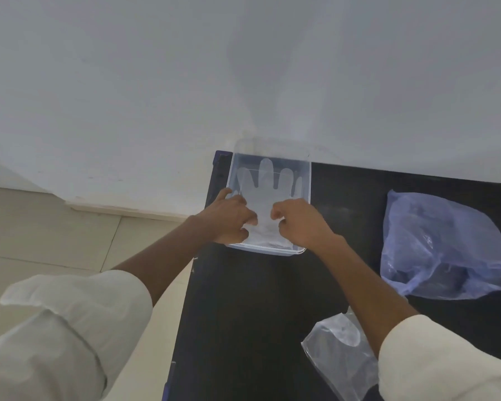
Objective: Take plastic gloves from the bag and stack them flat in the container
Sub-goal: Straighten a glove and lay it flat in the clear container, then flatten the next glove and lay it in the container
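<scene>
A clear rectangular container (306,180) stands at the far left end of the black table (258,308). A translucent plastic glove (265,192) lies flat inside it, fingers pointing to the wall. My left hand (229,219) and my right hand (298,224) are both over the near half of the container, fingers curled down onto the cuff part of the glove, one at each side. Whether they pinch the glove or only press on it is unclear. A bluish plastic bag (443,247) lies on the table to the right.
A small clear plastic bag (339,360) lies near the table's front edge, partly under my right forearm. A white wall rises right behind the table. Beige floor tiles lie to the left, beyond the table's left edge.
</scene>
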